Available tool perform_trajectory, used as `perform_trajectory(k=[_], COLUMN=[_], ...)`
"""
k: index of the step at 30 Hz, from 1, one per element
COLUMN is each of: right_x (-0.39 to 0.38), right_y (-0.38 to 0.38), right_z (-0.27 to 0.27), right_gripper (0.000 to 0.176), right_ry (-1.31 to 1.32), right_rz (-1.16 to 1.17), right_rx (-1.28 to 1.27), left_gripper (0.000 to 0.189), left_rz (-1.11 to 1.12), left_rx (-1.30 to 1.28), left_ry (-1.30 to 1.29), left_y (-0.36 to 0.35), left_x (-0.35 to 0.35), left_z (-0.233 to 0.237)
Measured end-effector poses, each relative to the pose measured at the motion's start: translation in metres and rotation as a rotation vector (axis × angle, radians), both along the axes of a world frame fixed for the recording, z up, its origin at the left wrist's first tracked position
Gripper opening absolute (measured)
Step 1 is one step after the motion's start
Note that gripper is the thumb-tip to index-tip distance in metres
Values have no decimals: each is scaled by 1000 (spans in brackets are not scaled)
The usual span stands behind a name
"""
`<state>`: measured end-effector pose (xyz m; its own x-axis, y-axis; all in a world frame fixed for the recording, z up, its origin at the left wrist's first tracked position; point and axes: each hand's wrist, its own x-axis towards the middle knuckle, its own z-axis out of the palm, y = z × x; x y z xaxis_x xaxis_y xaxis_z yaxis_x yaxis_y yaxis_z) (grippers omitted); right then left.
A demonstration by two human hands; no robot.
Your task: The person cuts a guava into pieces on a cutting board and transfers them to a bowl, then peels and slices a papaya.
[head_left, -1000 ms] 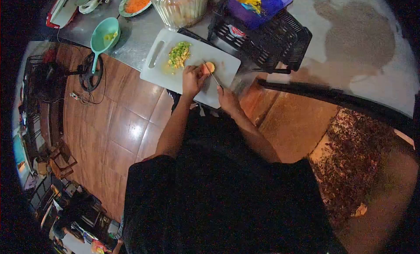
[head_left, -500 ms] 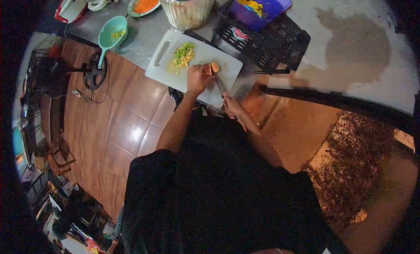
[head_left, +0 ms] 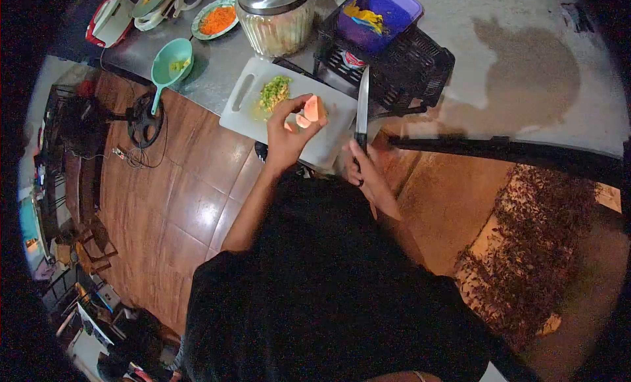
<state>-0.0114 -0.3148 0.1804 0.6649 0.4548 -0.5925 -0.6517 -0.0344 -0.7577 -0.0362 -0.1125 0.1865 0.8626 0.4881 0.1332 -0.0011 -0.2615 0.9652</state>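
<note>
Between the thumb and fingers of my left hand (head_left: 287, 137) is a pinkish-orange cut piece of food (head_left: 314, 108), lifted over the white cutting board (head_left: 243, 119). A smaller pale pink piece (head_left: 303, 121) shows just below it, inside the curve of the fingers; its exact kind I cannot tell. My right hand (head_left: 368, 170) is closed around the black handle of a kitchen knife (head_left: 363, 104), off the board's right corner, with the blade pointing away from me. Chopped green and yellow bits (head_left: 274, 93) lie heaped on the board beyond my left hand.
Behind the board stand a lidded glass jar (head_left: 276, 27) and a black crate (head_left: 420, 66) carrying a purple container (head_left: 401, 7). To the left are a green strainer (head_left: 162, 70) with pale bits inside and a plate of shredded carrot (head_left: 217, 20).
My left hand has raised the piece from the board and turned it. The knife has come away from the food to the right, its blade now pointing up and away.
</note>
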Motion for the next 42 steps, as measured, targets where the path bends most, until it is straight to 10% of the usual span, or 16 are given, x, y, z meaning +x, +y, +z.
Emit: perform_trajectory(k=[10, 42], right_x=[-2, -30], right_y=[48, 54], right_z=[120, 121], right_gripper=[27, 29], right_ry=[-59, 44], right_rz=[36, 183], right_rx=[424, 586], left_gripper=[51, 59], left_rz=[-90, -30], left_rx=[222, 277], left_ry=[-353, -331], left_y=[-6, -3], left_x=[-43, -84], left_z=[115, 137])
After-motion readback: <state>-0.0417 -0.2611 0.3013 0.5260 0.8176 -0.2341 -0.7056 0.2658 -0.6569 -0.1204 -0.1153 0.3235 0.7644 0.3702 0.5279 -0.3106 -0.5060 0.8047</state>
